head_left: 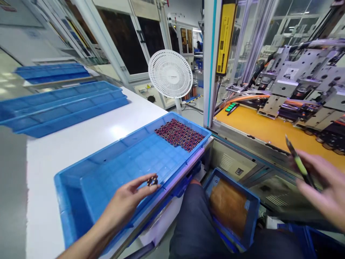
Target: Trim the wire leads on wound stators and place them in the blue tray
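My left hand (126,199) reaches over the near rim of a shallow blue tray (102,169) and pinches a few small dark round parts (152,181) between thumb and fingertips. Many of the same small red and dark parts (179,134) lie packed together in the tray's far right corner. My right hand (325,187) is at the right, blurred, holding a thin green and black tool (299,162) that points up and left, in front of a machine's orange bed (258,126).
The tray sits on a white table (81,140) with stacked blue trays (61,104) at the far left. A white fan (170,73) stands beyond. A small blue bin (231,207) with a brown lining sits by my knee. Machine fixtures (296,79) fill the right.
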`<state>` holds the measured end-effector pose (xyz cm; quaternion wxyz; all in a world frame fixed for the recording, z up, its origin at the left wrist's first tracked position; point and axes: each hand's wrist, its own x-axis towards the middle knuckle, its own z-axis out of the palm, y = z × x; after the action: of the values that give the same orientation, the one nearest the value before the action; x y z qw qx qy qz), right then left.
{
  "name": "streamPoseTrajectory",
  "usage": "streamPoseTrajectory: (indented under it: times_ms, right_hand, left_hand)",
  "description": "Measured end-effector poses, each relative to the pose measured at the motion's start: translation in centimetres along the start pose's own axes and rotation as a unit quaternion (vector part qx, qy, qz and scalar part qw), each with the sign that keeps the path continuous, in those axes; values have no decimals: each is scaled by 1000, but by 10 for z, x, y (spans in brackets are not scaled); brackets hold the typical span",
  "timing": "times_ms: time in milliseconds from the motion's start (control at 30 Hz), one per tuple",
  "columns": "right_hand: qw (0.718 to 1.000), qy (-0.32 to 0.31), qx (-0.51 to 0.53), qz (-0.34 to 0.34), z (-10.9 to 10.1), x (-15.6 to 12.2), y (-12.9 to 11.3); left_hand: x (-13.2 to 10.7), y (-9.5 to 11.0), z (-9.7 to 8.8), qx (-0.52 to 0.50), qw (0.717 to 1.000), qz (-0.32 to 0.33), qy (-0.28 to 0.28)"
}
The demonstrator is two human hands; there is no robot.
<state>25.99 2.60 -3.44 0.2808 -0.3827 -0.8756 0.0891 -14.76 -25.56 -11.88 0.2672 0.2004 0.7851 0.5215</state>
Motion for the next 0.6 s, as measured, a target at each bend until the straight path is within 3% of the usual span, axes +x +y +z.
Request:
streamPoseTrajectory:
  times_ms: [100, 200, 367, 600]
  right_hand:
    - [990, 14, -130, -55, 8, 96, 6]
    - [985, 8, -155, -70, 37, 148, 23]
    - [983, 12, -159, -88, 60, 162, 46]
    - [977, -11, -177, -116, 55, 166, 45]
  left_hand:
    - [63, -6, 17, 74, 993, 97, -3]
    - [122, -15, 44, 127, 975, 181, 6]
    - [172, -42, 75, 202, 942, 267, 7]
    - [186, -58, 90, 220, 941, 254, 28]
